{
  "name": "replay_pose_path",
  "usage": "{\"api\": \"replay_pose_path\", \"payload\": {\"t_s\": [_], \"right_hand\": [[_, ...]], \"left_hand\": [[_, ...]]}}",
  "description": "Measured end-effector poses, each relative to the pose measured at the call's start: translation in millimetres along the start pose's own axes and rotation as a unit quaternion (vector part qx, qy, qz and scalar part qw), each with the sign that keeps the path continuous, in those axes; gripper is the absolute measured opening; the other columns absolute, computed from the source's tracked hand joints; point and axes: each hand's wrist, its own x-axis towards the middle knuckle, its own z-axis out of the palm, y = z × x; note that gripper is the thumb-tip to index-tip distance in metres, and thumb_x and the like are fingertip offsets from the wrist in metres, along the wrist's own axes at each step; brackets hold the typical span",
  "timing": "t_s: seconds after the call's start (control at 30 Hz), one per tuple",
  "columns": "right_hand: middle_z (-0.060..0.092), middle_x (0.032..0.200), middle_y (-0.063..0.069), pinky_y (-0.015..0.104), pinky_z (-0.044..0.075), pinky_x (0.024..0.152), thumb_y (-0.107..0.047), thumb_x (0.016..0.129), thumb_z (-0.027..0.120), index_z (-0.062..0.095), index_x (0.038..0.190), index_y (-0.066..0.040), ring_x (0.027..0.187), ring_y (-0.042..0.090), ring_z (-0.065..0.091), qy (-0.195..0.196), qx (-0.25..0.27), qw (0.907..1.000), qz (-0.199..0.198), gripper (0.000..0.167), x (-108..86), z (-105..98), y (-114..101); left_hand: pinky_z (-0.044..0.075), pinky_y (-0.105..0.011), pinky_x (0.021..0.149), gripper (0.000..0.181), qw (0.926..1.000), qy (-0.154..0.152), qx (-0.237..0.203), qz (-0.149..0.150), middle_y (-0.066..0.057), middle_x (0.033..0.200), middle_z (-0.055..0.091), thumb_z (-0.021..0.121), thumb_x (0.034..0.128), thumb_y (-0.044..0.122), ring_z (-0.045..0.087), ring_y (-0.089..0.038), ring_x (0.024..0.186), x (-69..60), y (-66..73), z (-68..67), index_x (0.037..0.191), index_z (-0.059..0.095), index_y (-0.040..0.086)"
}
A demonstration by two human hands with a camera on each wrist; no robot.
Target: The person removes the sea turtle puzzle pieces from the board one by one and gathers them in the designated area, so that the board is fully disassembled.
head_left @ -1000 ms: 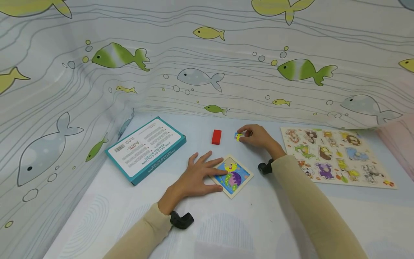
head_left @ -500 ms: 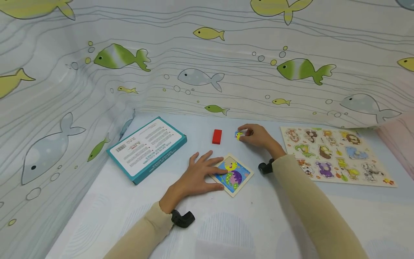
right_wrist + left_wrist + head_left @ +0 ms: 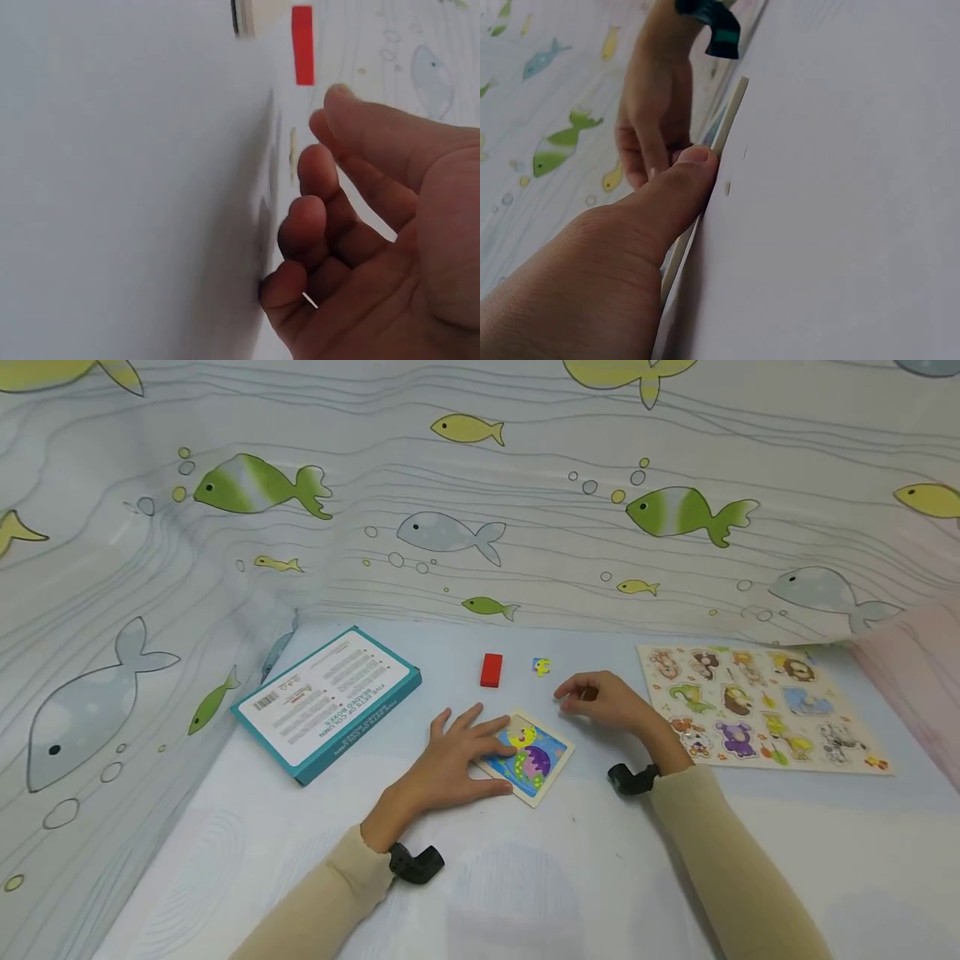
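Observation:
A small square jigsaw puzzle [image 3: 546, 756] in a pale wooden frame lies turned cornerwise on the table. It shows a yellow chick and a purple shape on blue. My left hand [image 3: 457, 764] rests over its left side with fingers spread; in the left wrist view the thumb [image 3: 671, 191] touches the frame's edge. Beyond the puzzle a loose blue-and-yellow jigsaw piece [image 3: 541, 667] lies on the table, left of a red block-shaped object's right side. My right hand [image 3: 606, 702], loosely curled and holding nothing, hovers right of the puzzle, apart from the piece.
The red rectangular block [image 3: 491, 670] lies left of the loose piece. A teal and white box [image 3: 326, 706] sits at the left. At the right lies an animal peg-style board [image 3: 765, 706]. A fish-patterned sheet [image 3: 555, 585] rises behind the table.
My right hand has let go of the small jigsaw piece and drawn back toward me and to the right. The left hand stays on the puzzle; the head view has shifted slightly.

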Motion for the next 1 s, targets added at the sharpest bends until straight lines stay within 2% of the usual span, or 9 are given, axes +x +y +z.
{"api": "replay_pose_path", "payload": {"t_s": [0.2,0.3,0.47,0.7,0.87,1.0], "right_hand": [[0.067,0.094,0.002,0.025,0.046,0.073,-0.022,0.090,0.077,0.075,0.113,-0.013,0.083,0.018,0.054,-0.038,0.006,0.9988,-0.029,0.025,-21.9,14.0,-6.9],[0.067,0.101,0.002,0.027,0.045,0.077,-0.025,0.088,0.080,0.074,0.116,-0.014,0.088,0.018,0.053,-0.042,-0.012,0.9982,-0.040,0.031,-28.1,19.5,-10.1],[0.065,0.103,0.003,0.030,0.046,0.080,-0.022,0.088,0.080,0.072,0.120,-0.015,0.091,0.017,0.053,-0.037,-0.051,0.9962,-0.060,0.033,-33.8,24.1,-17.7],[0.064,0.103,0.004,0.032,0.046,0.081,-0.018,0.090,0.078,0.071,0.122,-0.016,0.091,0.018,0.052,-0.026,-0.060,0.9959,-0.062,0.034,-35.8,26.1,-19.9],[0.064,0.103,0.003,0.032,0.046,0.081,-0.016,0.090,0.078,0.072,0.122,-0.015,0.091,0.018,0.052,-0.023,-0.059,0.9960,-0.062,0.033,-36.7,26.7,-18.3],[0.064,0.104,0.003,0.033,0.045,0.082,-0.012,0.090,0.077,0.071,0.123,-0.016,0.091,0.019,0.052,-0.020,-0.050,0.9962,-0.068,0.034,-37.0,26.4,-18.3]], "left_hand": [[0.004,-0.065,0.122,0.047,0.9999,-0.006,0.002,-0.009,0.004,0.166,0.036,0.073,0.0845,0.061,0.017,-0.032,0.159,-1.8,2.7,4.0,0.124,0.069,0.036],[0.006,-0.066,0.121,0.046,0.9999,-0.004,0.006,-0.012,-0.001,0.167,0.034,0.074,0.0843,0.060,0.018,-0.033,0.159,-1.7,5.1,6.0,0.122,0.069,0.034],[0.009,-0.067,0.120,0.048,0.9997,0.000,0.020,-0.010,-0.006,0.167,0.032,0.073,0.0842,0.061,0.017,-0.035,0.159,-0.8,8.5,7.7,0.121,0.068,0.031],[0.009,-0.068,0.119,0.047,0.9999,0.001,0.017,0.003,-0.008,0.166,0.035,0.070,0.0859,0.059,0.021,-0.036,0.157,-0.5,7.8,4.8,0.124,0.069,0.031],[0.011,-0.068,0.118,0.040,0.9995,0.000,0.018,0.024,-0.006,0.164,0.039,0.065,0.0902,0.053,0.026,-0.037,0.155,-1.7,2.8,1.9,0.126,0.070,0.035],[0.012,-0.068,0.118,0.039,0.9991,0.000,0.012,0.041,-0.004,0.162,0.042,0.066,0.0898,0.051,0.027,-0.036,0.155,-2.1,-0.6,-1.7,0.126,0.070,0.038]]}}
